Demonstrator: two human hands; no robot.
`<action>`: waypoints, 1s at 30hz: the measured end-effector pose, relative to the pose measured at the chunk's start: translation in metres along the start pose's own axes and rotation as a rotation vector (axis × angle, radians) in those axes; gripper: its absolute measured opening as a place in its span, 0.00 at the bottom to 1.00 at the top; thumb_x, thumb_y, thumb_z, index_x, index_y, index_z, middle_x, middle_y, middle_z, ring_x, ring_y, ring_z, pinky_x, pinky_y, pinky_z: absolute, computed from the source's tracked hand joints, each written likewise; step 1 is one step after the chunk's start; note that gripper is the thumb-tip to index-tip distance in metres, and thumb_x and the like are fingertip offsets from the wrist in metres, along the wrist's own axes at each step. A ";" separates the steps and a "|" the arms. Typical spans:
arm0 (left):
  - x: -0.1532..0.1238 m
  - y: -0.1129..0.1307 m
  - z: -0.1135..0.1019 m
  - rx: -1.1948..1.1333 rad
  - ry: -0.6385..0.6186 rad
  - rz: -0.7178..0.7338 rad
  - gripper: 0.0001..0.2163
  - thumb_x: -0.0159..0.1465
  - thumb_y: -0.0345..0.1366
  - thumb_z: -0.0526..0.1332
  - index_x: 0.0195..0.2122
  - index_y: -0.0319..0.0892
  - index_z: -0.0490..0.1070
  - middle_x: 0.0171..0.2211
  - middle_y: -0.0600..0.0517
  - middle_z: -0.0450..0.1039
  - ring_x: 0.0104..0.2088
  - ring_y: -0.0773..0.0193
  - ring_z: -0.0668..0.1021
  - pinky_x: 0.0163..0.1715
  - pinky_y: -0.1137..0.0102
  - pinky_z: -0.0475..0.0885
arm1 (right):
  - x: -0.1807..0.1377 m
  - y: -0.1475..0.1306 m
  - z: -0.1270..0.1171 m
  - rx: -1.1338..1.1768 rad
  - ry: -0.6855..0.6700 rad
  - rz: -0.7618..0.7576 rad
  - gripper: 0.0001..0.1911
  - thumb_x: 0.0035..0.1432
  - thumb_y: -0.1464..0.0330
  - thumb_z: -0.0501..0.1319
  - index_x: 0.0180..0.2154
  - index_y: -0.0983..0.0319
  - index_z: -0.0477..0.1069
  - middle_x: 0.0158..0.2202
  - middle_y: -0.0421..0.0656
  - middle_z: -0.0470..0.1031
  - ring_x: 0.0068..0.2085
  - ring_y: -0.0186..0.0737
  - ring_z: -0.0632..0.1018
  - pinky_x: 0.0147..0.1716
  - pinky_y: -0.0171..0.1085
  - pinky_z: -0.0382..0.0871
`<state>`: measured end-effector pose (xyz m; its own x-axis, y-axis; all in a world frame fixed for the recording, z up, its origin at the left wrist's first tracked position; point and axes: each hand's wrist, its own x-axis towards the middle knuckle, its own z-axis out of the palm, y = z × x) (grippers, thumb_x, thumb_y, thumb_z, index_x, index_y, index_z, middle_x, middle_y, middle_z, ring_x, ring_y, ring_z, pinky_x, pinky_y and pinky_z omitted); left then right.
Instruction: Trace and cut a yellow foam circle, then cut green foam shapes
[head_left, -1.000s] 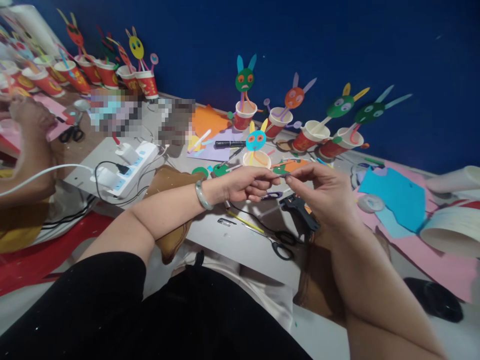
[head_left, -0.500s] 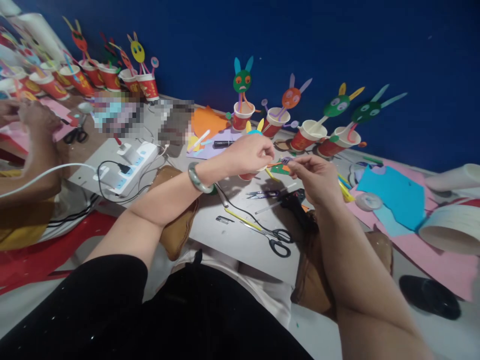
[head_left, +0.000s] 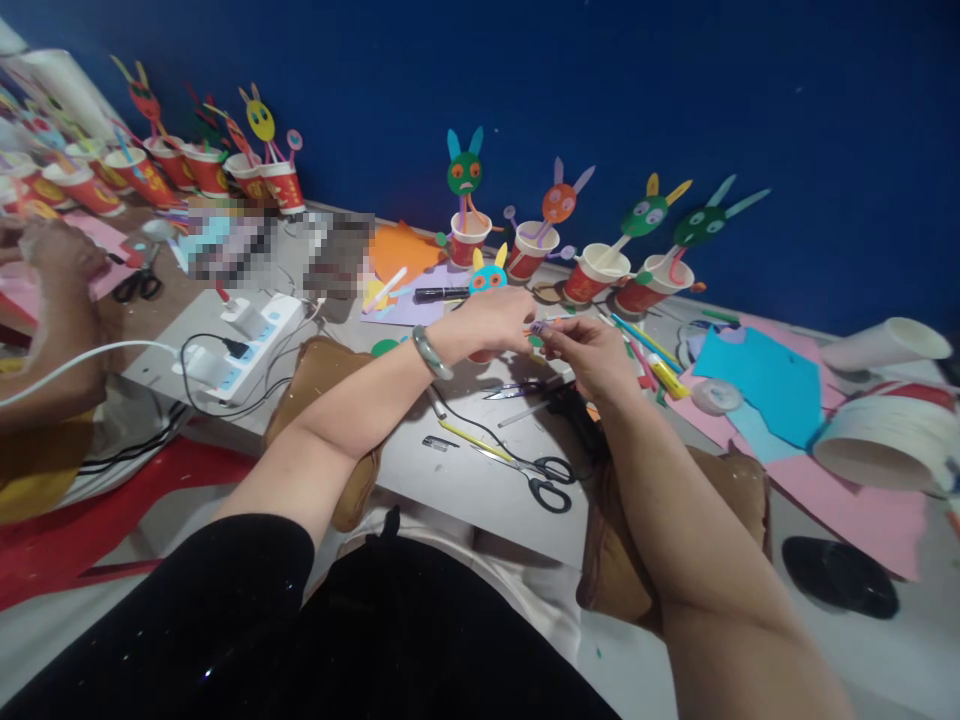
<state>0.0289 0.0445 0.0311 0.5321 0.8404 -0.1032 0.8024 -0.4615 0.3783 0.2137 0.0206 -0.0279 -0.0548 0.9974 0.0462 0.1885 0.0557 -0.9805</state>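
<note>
My left hand (head_left: 491,318), a green bangle (head_left: 429,352) on its wrist, is closed over the red paper cup (head_left: 480,354) that carries a blue rabbit face with yellow ears (head_left: 487,277). My right hand (head_left: 589,355) meets it from the right, fingertips pinched on a small purple paper piece (head_left: 537,327). Both hands hover over the grey board (head_left: 480,480) on my lap. Scissors (head_left: 544,480) lie on the board just below the hands.
A row of finished rabbit cups (head_left: 600,270) stands along the blue wall, more at far left (head_left: 217,170). A power strip (head_left: 247,340), a black marker (head_left: 442,294), blue (head_left: 765,375) and pink paper (head_left: 855,500), white cup stacks (head_left: 885,440) and another person's hand (head_left: 56,260) surround the board.
Both hands moved forward from over the board up to the blue-faced cup. The left hand now covers the cup and the right pinches beside it. The camera shifted slightly right.
</note>
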 end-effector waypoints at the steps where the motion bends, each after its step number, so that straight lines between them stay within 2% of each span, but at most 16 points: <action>1: 0.000 0.000 0.000 0.004 -0.004 0.000 0.14 0.57 0.38 0.69 0.42 0.38 0.82 0.41 0.42 0.82 0.42 0.53 0.82 0.36 0.64 0.70 | 0.000 0.000 0.000 0.000 0.000 0.003 0.24 0.43 0.50 0.81 0.25 0.59 0.75 0.22 0.39 0.76 0.24 0.35 0.73 0.27 0.38 0.69; 5: 0.001 0.001 0.000 0.015 -0.013 -0.002 0.11 0.58 0.37 0.67 0.38 0.36 0.83 0.37 0.41 0.82 0.39 0.53 0.82 0.33 0.64 0.68 | 0.001 -0.001 0.002 0.010 -0.017 0.022 0.24 0.40 0.51 0.82 0.24 0.59 0.75 0.21 0.39 0.75 0.24 0.35 0.73 0.27 0.37 0.67; 12: 0.001 0.004 -0.001 0.010 -0.002 -0.056 0.11 0.61 0.33 0.65 0.42 0.37 0.84 0.41 0.41 0.84 0.42 0.54 0.83 0.38 0.65 0.72 | 0.004 0.004 0.003 -0.016 -0.018 0.048 0.24 0.38 0.50 0.81 0.25 0.59 0.77 0.21 0.40 0.76 0.24 0.35 0.72 0.27 0.37 0.65; 21: 0.005 0.000 0.007 -0.026 0.044 -0.073 0.11 0.64 0.33 0.64 0.44 0.40 0.84 0.44 0.42 0.83 0.45 0.55 0.82 0.41 0.66 0.73 | 0.005 0.012 0.003 -0.098 -0.008 0.031 0.21 0.44 0.50 0.77 0.25 0.58 0.76 0.20 0.39 0.75 0.22 0.35 0.71 0.25 0.37 0.63; 30: 0.006 -0.002 0.009 -0.033 0.045 -0.044 0.11 0.66 0.34 0.62 0.46 0.39 0.82 0.43 0.42 0.81 0.48 0.53 0.82 0.43 0.65 0.73 | 0.004 0.011 0.002 -0.110 -0.014 0.007 0.19 0.46 0.51 0.77 0.26 0.57 0.77 0.20 0.39 0.76 0.22 0.37 0.73 0.25 0.38 0.65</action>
<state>0.0332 0.0474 0.0215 0.4832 0.8719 -0.0794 0.8149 -0.4147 0.4050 0.2135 0.0247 -0.0387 -0.0663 0.9971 0.0365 0.2952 0.0546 -0.9539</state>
